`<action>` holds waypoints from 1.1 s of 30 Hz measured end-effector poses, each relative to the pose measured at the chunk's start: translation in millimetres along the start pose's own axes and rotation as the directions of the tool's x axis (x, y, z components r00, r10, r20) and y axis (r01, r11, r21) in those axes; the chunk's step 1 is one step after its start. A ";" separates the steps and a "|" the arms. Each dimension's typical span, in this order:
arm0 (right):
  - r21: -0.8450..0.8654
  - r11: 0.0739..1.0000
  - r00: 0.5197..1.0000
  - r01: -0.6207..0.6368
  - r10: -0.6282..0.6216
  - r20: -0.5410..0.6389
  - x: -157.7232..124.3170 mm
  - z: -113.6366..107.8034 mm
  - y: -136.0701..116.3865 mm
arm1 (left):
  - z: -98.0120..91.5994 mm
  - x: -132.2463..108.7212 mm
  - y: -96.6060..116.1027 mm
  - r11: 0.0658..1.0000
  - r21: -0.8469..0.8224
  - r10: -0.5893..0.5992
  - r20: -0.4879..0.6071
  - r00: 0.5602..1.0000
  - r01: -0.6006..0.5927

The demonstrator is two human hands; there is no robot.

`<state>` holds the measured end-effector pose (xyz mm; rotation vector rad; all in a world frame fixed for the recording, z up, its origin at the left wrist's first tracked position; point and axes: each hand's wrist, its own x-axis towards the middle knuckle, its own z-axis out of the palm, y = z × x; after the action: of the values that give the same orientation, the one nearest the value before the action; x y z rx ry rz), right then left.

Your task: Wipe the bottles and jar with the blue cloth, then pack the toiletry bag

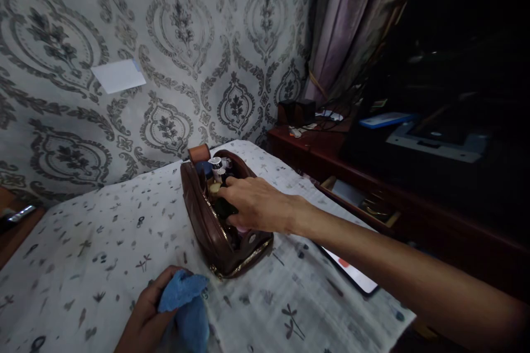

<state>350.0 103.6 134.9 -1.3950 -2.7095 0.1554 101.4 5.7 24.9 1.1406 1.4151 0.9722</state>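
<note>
A brown leather-look toiletry bag (196, 212) stands unzipped on the patterned white sheet (111, 242), with a tan handle tab at its far end. Inside it, a white-capped bottle (216, 165) and other small containers stand upright. My right hand (252, 204) reaches into the bag from the right. Its fingers are bent around something dark green (226, 208), whose kind I cannot make out. At the lower edge, my left hand (147, 311) grips a crumpled blue cloth (186, 306), in front of the bag.
Under my right forearm lies a tablet-like device (351, 273) with a lit screen. To the right, a dark red desk (298, 143) has an open drawer (360, 201), cables and a blue-edged box (387, 119). A white card (118, 76) is on the patterned wall behind.
</note>
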 end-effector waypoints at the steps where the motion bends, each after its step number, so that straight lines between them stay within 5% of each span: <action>1: 0.001 1.000 1.000 -0.002 0.002 0.003 0.6 0.8 0.3 | 0.2 -0.4 -0.4 1.000 0.005 0.011 -0.005 1.000 -0.011; 9: 0.051 0.998 0.999 -0.036 0.037 -0.020 -5.7 -4.1 1.0 | -9.3 3.2 -0.3 0.999 -0.038 -0.032 0.038 0.999 0.034; 13: 0.181 0.984 0.968 -0.004 0.049 -0.246 -21.7 2.0 -16.7 | -10.5 3.8 3.7 0.993 -0.112 -0.041 0.005 0.999 0.042; 17: 0.387 0.894 0.898 0.227 -0.039 -0.438 -40.3 33.1 -54.1 | -2.5 0.3 14.2 0.936 -0.348 -0.076 -0.066 0.995 0.048; 24: 0.555 0.825 0.976 0.110 0.016 -0.217 -30.0 94.1 -97.9 | -3.7 -8.0 17.8 0.870 -0.492 -0.085 -0.087 0.993 0.032; 33: 0.771 0.627 0.960 0.116 0.130 -0.250 -4.3 125.2 -129.4 | -26.4 -35.3 -1.3 0.938 -0.342 0.022 -0.096 0.995 -0.054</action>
<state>232.4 19.2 27.7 -1.0239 -1.9556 0.9364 75.8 -28.7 35.3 0.8738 1.2340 1.2579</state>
